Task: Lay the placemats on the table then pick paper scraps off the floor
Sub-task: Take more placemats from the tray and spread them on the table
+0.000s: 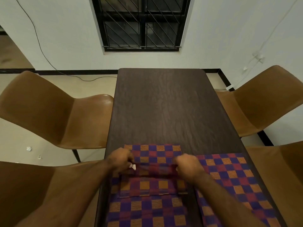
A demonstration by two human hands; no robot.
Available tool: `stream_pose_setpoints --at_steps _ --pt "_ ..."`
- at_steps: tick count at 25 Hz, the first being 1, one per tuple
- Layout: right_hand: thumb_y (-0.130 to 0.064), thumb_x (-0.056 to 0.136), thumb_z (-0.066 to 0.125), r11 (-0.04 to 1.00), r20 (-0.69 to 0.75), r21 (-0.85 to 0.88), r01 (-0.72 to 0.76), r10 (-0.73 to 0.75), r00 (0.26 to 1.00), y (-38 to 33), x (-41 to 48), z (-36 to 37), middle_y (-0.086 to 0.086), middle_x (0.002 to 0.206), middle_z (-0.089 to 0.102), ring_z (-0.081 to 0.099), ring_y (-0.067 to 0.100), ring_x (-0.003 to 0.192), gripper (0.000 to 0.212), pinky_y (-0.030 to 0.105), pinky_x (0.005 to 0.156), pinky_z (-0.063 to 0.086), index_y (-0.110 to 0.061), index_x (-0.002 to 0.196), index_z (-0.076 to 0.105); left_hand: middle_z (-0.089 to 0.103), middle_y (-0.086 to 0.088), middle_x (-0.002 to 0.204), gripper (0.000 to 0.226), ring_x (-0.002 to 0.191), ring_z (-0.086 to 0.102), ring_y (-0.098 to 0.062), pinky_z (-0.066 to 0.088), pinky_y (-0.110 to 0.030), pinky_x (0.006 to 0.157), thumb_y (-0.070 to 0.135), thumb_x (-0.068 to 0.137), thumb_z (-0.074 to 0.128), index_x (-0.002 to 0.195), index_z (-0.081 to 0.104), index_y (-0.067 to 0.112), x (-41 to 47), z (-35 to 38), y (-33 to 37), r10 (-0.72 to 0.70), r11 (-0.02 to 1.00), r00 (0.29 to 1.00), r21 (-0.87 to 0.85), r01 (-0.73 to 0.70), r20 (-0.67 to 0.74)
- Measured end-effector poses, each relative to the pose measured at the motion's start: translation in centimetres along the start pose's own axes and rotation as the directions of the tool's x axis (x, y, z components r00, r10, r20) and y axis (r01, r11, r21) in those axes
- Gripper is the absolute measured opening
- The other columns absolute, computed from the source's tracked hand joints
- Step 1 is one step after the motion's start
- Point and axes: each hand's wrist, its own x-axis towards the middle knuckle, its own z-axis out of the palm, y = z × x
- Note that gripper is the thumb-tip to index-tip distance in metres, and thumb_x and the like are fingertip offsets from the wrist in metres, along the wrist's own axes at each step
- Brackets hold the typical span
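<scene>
We see both hands on one checked placemat (152,185) in purple, red and orange, at the near middle of the dark wood desk (164,104). The left hand (121,160) has its fingers curled and pinches the mat's left side. The right hand (188,166) is curled too and grips the right side. A raised fold of cloth runs between the hands. The far part of this mat lies flat on the desk, and its near edge overlaps a second placemat (147,212) at the desk's near edge. A third placemat (229,177) lies flat along the right side, just beside the held one. A small white bit (134,167) shows at the left hand's fingertips; we cannot tell what it is. The far half of the desk shows only wood.

Paper scraps are on the pale floor to the left: one crumpled white piece (29,148) and a smaller one (39,156) near it, both well apart from the desk, between the two left chairs.

There are four brown chairs: far left (49,112), near left (41,194), far right (262,104) and near right (278,177). A barred black window (141,23) sits in the white wall beyond the desk. A thin cable (37,40) runs down the wall onto the floor.
</scene>
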Motion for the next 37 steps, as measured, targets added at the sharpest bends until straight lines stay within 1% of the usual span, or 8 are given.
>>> stream_pose_setpoints --at_steps 5,11,15,20,23,27,33,37 --pt "-0.013 0.089 0.054 0.978 -0.159 -0.172 -0.122 0.094 0.983 0.5 7.0 -8.1 0.014 0.106 0.073 0.070 0.035 0.100 0.025 0.039 0.079 0.057 -0.011 0.106 0.072 0.078 0.004 0.104 0.020 0.100 0.071 -0.019 0.058 -0.031 0.083 0.029 0.088 0.074 0.107 0.080 0.028 3.8 -7.4 0.2 -0.103 0.985 0.975 0.115 0.127 -0.197" --pt "0.001 0.089 0.051 0.975 -0.444 0.007 -0.221 0.201 0.873 0.6 14.1 -18.4 0.026 0.102 0.072 0.068 0.043 0.099 0.026 0.046 0.084 0.056 0.004 0.105 0.071 0.075 -0.012 0.092 0.018 0.089 0.073 -0.034 0.062 -0.041 0.077 0.028 0.087 0.074 0.096 0.078 0.014 8.1 -20.2 2.2 -0.162 0.944 0.814 0.153 0.293 -0.558" --pt "0.005 0.084 0.047 0.990 -0.731 0.099 -0.104 0.144 0.667 1.4 16.0 -28.5 0.024 0.098 0.070 0.065 0.043 0.094 0.031 0.046 0.080 0.055 -0.002 0.100 0.072 0.071 -0.014 0.086 0.012 0.080 0.069 -0.036 0.058 -0.043 0.071 0.021 0.093 0.068 0.093 0.076 0.012 7.8 -29.9 4.1 -0.053 0.924 0.616 0.196 0.329 -0.786" --pt "0.001 0.080 0.043 0.988 -0.942 0.155 -0.003 0.149 0.301 2.2 15.0 -38.8 0.003 0.077 0.060 0.052 0.019 0.069 0.026 0.029 0.058 0.030 -0.013 0.081 0.065 0.071 -0.014 0.094 0.032 0.088 0.069 -0.035 0.051 -0.044 0.073 0.029 0.103 0.044 0.102 0.072 0.013 4.8 -39.9 6.2 0.129 0.933 0.227 0.195 0.303 -0.965" --pt "-0.012 0.092 0.048 0.989 -0.972 0.147 0.031 0.138 0.190 2.8 14.4 -39.2 0.002 0.081 0.066 0.047 0.011 0.068 0.020 0.022 0.059 0.026 -0.016 0.085 0.067 0.071 -0.013 0.101 0.042 0.090 0.067 -0.034 0.050 -0.043 0.073 0.033 0.103 0.032 0.107 0.070 0.016 3.2 -40.4 5.5 0.161 0.931 0.124 0.193 0.310 -0.979" --pt "-0.016 0.096 0.048 0.981 -0.957 0.149 0.125 0.111 0.267 2.8 15.0 -30.6 0.006 0.090 0.071 0.059 0.018 0.076 0.023 0.023 0.065 0.036 -0.014 0.099 0.071 0.069 -0.013 0.091 0.042 0.068 0.055 -0.025 0.043 -0.038 0.058 0.036 0.106 0.036 0.100 0.068 0.010 3.8 -31.5 3.5 0.231 0.932 0.182 0.271 0.243 -0.956" --pt "0.005 0.078 0.056 0.942 -0.782 0.284 0.179 0.120 0.612 2.3 17.1 -13.4 0.014 0.105 0.074 0.068 0.035 0.098 0.043 0.038 0.086 0.053 -0.012 0.113 0.072 0.072 -0.012 0.092 0.008 0.072 0.070 -0.038 0.050 -0.038 0.054 0.019 0.096 0.065 0.098 0.070 0.013 7.2 -14.0 -1.6 0.107 0.942 0.540 0.258 0.212 -0.834" --pt "-0.007 0.090 0.053 0.931 -0.513 0.342 0.129 0.070 0.855 2.2 18.2 -5.3 0.005 0.120 0.067 0.062 0.026 0.112 0.036 0.038 0.100 0.050 -0.020 0.122 0.063 0.069 -0.003 0.118 0.022 0.097 0.071 -0.024 0.060 -0.038 0.076 0.031 0.101 0.056 0.120 0.063 0.023 9.1 -6.0 -4.1 0.002 0.936 0.805 0.285 0.208 -0.594"
